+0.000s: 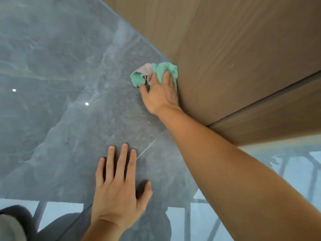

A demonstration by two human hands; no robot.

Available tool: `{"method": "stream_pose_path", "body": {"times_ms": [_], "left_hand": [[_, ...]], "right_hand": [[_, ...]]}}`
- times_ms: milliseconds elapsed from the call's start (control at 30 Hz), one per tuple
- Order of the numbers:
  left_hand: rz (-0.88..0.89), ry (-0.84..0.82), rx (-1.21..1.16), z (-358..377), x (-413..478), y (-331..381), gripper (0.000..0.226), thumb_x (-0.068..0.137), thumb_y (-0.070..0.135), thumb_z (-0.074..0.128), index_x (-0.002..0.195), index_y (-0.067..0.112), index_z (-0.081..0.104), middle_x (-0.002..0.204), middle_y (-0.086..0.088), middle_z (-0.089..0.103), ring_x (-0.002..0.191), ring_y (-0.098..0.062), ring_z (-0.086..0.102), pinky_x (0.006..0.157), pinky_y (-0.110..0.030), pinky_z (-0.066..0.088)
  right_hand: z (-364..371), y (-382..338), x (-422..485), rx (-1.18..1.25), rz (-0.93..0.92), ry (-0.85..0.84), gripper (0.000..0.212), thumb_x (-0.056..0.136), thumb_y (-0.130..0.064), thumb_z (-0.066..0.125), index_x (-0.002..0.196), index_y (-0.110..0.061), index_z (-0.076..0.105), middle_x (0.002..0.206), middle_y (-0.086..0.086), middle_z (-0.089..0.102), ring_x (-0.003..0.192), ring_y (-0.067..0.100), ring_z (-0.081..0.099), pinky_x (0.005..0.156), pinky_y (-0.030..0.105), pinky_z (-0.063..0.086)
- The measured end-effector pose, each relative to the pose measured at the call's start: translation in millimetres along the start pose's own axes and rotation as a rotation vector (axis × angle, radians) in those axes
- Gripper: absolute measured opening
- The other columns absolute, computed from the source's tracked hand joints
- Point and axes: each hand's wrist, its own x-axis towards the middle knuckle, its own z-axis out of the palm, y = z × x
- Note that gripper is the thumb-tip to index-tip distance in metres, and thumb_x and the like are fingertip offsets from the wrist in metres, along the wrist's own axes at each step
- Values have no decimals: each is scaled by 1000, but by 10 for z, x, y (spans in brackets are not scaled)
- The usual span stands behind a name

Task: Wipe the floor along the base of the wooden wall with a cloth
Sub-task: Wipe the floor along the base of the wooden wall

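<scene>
Glossy grey floor [69, 84] meets wooden wall [225, 49], which fills the upper right.
My right hand [160, 94] presses a bunched green-and-pink cloth [152, 73] against the wall's base, fingers closed on it; my left hand [118, 185] lies flat, fingers spread, lower centre.

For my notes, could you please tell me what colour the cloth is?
The cloth is mint green with a pale pink patch, seen in the head view.
</scene>
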Motion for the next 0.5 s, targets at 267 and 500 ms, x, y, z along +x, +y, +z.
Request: {"method": "stream_pose_path", "body": {"times_ms": [267, 500], "left_hand": [[16, -52, 12, -56, 3, -11, 84, 79, 61, 52, 142, 6, 49, 161, -16, 37, 152, -42, 23, 121, -57, 18], [-1, -60, -1, -96, 21, 6, 85, 81, 59, 49, 147, 6, 45, 162, -17, 35, 152, -43, 23, 122, -58, 17]], "right_hand": [[174, 738, -2338, 127, -42, -277, 76, 87, -67, 21, 153, -34, 5, 162, 0, -22, 149, 16, -20, 123, 41, 12], [116, 413, -1380, 159, 27, -229, 77, 89, -62, 37, 153, -30, 11, 163, 12, -16, 149, 22, -19, 121, 37, 6]]}}
